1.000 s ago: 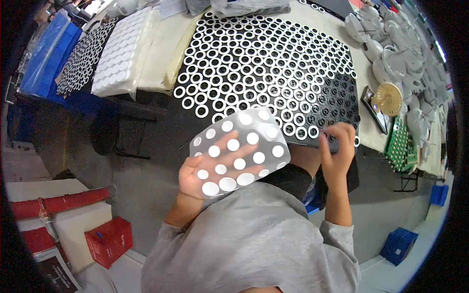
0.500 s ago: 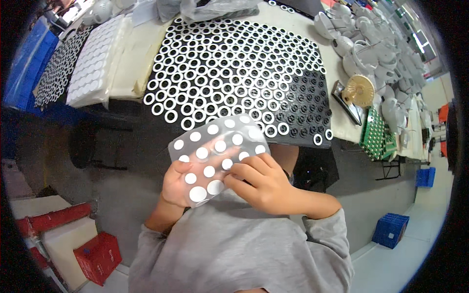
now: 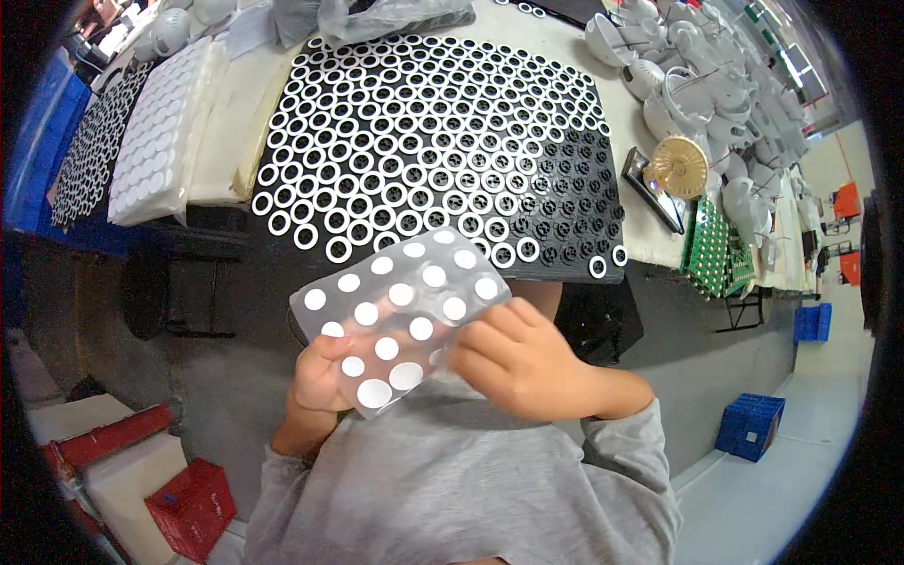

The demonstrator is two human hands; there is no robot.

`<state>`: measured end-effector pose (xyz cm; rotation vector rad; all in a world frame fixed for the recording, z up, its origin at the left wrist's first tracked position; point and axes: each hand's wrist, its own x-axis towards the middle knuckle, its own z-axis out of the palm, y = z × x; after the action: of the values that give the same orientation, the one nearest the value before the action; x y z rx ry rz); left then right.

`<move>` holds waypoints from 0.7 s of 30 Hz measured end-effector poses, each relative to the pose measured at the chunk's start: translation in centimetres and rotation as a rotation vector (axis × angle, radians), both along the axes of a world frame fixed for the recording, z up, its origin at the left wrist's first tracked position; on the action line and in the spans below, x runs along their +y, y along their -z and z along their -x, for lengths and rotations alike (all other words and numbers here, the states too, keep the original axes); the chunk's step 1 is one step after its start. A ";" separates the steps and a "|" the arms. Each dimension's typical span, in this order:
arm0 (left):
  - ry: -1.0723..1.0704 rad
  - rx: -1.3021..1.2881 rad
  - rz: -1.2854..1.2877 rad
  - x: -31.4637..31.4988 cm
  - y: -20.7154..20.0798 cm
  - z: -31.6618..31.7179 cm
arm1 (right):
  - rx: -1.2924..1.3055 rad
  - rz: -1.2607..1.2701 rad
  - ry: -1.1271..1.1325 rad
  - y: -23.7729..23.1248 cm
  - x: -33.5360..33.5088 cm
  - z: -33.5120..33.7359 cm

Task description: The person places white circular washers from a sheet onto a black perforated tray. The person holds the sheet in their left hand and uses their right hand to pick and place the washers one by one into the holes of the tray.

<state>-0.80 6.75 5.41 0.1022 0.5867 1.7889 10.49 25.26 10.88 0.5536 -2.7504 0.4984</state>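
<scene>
1 sheet (image 3: 403, 315) being gripped by left hand (image 3: 318, 379); right hand (image 3: 523, 367) curled, grip unclear; 1 board (image 3: 574, 196) beyond being part-hidden by sheet.

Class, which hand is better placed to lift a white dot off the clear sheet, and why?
Probably the right hand: its bent fingers are by the lower-right edge of the clear sheet, near the white dots, while the left hand is occupied holding it.

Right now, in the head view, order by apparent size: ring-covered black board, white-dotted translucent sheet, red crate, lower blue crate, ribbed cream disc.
1. Black board
2. Translucent sheet
3. Red crate
Unranked, smallest: lower blue crate and ribbed cream disc, too alike to separate.
</scene>
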 end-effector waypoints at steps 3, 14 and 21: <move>-0.068 0.104 0.063 -0.7 0.4 0.4 | -0.054 0.139 0.105 -0.7 1.7 -0.7; -0.231 0.232 0.024 -1.1 -0.6 1.1 | -0.340 0.784 0.866 4.7 10.7 -3.0; -0.225 0.235 0.045 -1.3 -0.3 0.9 | -0.317 0.655 0.929 6.0 10.6 -2.0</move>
<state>-1.74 5.48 5.67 0.2252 0.8331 1.9946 12.46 35.91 4.92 -0.9659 -2.4813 1.1844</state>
